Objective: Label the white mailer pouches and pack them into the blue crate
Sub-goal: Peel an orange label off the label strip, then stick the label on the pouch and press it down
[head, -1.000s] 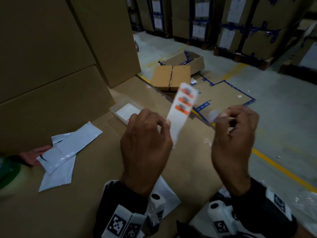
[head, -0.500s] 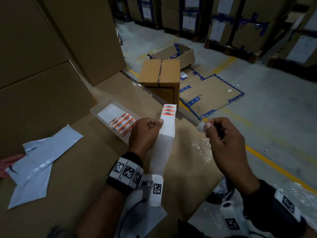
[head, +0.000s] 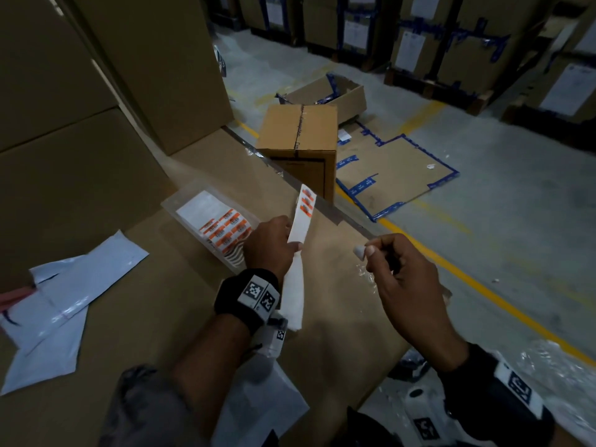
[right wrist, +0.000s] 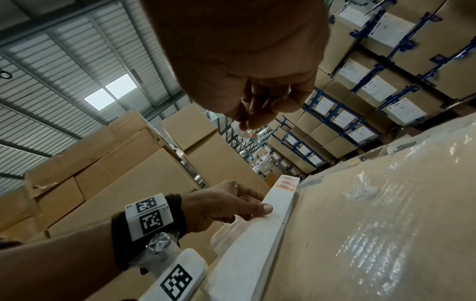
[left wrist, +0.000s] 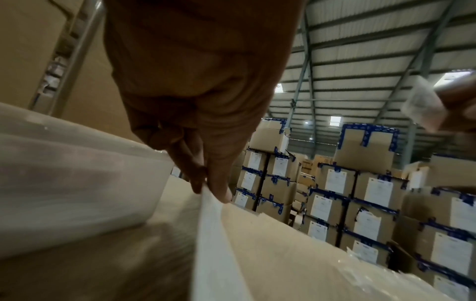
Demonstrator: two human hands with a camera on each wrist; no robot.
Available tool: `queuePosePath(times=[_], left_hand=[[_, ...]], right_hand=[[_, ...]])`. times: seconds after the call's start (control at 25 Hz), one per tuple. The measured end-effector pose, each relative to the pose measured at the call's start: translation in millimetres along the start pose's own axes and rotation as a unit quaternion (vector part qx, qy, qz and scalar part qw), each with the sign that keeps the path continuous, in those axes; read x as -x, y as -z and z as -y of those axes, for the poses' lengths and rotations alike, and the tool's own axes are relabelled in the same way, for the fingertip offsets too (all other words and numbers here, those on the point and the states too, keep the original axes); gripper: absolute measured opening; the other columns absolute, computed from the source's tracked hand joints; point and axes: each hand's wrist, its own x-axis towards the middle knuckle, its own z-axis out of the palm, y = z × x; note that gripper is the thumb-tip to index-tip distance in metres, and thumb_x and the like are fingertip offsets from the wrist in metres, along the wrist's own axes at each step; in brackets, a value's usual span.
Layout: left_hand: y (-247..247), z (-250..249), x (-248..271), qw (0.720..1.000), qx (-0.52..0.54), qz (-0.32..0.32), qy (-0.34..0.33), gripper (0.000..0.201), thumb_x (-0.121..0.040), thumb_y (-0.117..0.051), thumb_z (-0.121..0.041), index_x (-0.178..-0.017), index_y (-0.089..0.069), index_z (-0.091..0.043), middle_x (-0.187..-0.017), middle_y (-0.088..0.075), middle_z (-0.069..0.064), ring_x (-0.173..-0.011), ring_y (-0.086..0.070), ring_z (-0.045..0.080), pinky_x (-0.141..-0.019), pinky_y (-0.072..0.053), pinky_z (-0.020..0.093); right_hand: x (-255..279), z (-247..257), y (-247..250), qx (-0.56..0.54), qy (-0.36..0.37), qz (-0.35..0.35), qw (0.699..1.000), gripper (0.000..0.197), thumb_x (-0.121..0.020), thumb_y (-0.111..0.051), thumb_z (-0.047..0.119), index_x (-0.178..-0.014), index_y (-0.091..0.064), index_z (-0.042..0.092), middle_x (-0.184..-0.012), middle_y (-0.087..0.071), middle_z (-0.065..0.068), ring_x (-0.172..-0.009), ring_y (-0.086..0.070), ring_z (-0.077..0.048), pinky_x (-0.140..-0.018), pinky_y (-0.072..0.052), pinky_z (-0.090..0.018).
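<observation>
My left hand pinches a long white label strip that still carries a few orange labels at its far end; the strip hangs down past my wrist. My right hand is held to the right of it and pinches one small peeled label between thumb and forefinger, the label pale and curled. White mailer pouches lie in a loose pile on the cardboard worktop at the left, and another pouch lies under my left forearm. No blue crate is in view.
A clear plastic tray with orange label sheets sits just left of my left hand. Tall cardboard boxes wall the left. A sealed carton stands beyond the worktop edge. Another person's hand touches the pouches at far left.
Both hands have come down from face height toward the worktop. The strip, held up and blurred a second ago, now hangs steady by the tray. My right hand has drawn away right with the label.
</observation>
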Motion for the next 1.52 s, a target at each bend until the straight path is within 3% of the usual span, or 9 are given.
queuePosePath(times=[0.2, 0.32, 0.48, 0.68, 0.84, 1.2, 1.36, 1.44, 1.52], left_hand=[[2, 1, 7, 1.0, 0.002, -0.003, -0.005, 0.031, -0.096, -0.068, -0.032, -0.126, -0.064, -0.025, -0.127, -0.069, 0.001, -0.114, -0.064, 0.028, -0.094, -0.052, 0.04], [5, 6, 3, 0.991, 0.0, 0.098, -0.088, 0.019, -0.096, -0.064, -0.026, -0.113, -0.072, -0.022, -0.119, -0.071, 0.005, -0.11, -0.064, 0.03, -0.093, -0.053, 0.043], [-7, -2, 6, 0.968, -0.093, 0.171, -0.159, 0.029, -0.1, -0.056, -0.02, -0.126, -0.07, -0.023, -0.128, -0.068, 0.006, -0.116, -0.062, 0.031, -0.095, -0.05, 0.039], [-24, -6, 24, 0.971, -0.118, 0.1, -0.181, 0.047, -0.101, -0.054, -0.019, -0.148, -0.049, -0.024, -0.142, -0.054, 0.006, -0.127, -0.054, 0.027, -0.101, -0.042, 0.038], [4, 9, 53, 0.989, 0.058, -0.011, -0.137, 0.032, -0.095, -0.063, -0.019, -0.125, -0.067, -0.03, -0.123, -0.068, -0.008, -0.112, -0.062, 0.015, -0.091, -0.047, 0.03], [69, 129, 226, 0.976, 0.206, -0.071, 0.028, 0.007, -0.096, -0.067, -0.036, -0.097, -0.074, -0.036, -0.087, -0.072, -0.022, -0.082, -0.067, -0.002, -0.075, -0.055, 0.029], [48, 184, 286, 0.969, 0.236, -0.055, 0.036, 0.01, -0.096, -0.066, -0.033, -0.103, -0.074, -0.034, -0.101, -0.071, -0.02, -0.097, -0.065, -0.001, -0.089, -0.052, 0.025], [35, 200, 301, 0.98, 0.194, -0.04, -0.003, 0.016, -0.096, -0.061, -0.043, -0.11, -0.068, -0.041, -0.112, -0.064, -0.025, -0.109, -0.056, -0.006, -0.094, -0.039, 0.009], [24, 212, 310, 0.99, 0.141, -0.002, -0.02, 0.029, -0.098, -0.054, -0.056, -0.124, -0.062, -0.045, -0.127, -0.056, -0.028, -0.119, -0.046, -0.008, -0.1, -0.033, 0.011]], right_hand=[[6, -2, -5, 0.003, 0.003, 0.01, 1.0, 0.02, -0.099, -0.054, 0.045, -0.094, -0.062, 0.028, -0.082, -0.068, 0.009, -0.078, -0.066, -0.012, -0.07, -0.056, -0.039], [11, -6, -6, 0.019, 0.007, 0.015, 1.0, 0.014, -0.103, -0.057, 0.035, -0.096, -0.064, 0.025, -0.082, -0.067, 0.009, -0.077, -0.066, -0.012, -0.07, -0.056, -0.044], [15, 0, 2, 0.02, 0.01, 0.003, 1.0, 0.032, -0.095, -0.051, 0.054, -0.098, -0.065, 0.025, -0.082, -0.068, 0.011, -0.075, -0.065, -0.009, -0.067, -0.052, -0.022], [20, -10, 11, 0.015, -0.005, 0.011, 1.0, 0.01, -0.103, -0.061, 0.021, -0.095, -0.066, 0.021, -0.077, -0.069, 0.011, -0.071, -0.065, -0.008, -0.065, -0.047, -0.014], [29, -7, 12, -0.037, -0.018, 0.041, 0.998, 0.011, -0.105, -0.058, 0.016, -0.099, -0.067, 0.02, -0.08, -0.07, 0.007, -0.071, -0.065, -0.011, -0.066, -0.05, -0.017], [76, 19, -17, -0.072, 0.011, 0.135, 0.988, 0.02, -0.104, -0.057, 0.009, -0.097, -0.068, 0.024, -0.086, -0.073, 0.011, -0.075, -0.066, -0.013, -0.073, -0.051, -0.018], [113, 27, -53, -0.061, 0.009, 0.214, 0.975, 0.024, -0.104, -0.056, 0.005, -0.096, -0.071, 0.022, -0.089, -0.073, 0.018, -0.079, -0.067, -0.009, -0.074, -0.048, -0.014], [128, 29, -70, -0.053, 0.008, 0.249, 0.967, 0.027, -0.104, -0.054, 0.002, -0.099, -0.073, 0.021, -0.091, -0.072, 0.019, -0.083, -0.067, -0.006, -0.076, -0.046, -0.013], [142, 32, -82, -0.057, 0.011, 0.276, 0.959, 0.03, -0.104, -0.052, -0.002, -0.103, -0.074, 0.017, -0.098, -0.073, 0.017, -0.088, -0.068, -0.007, -0.079, -0.047, -0.012]])
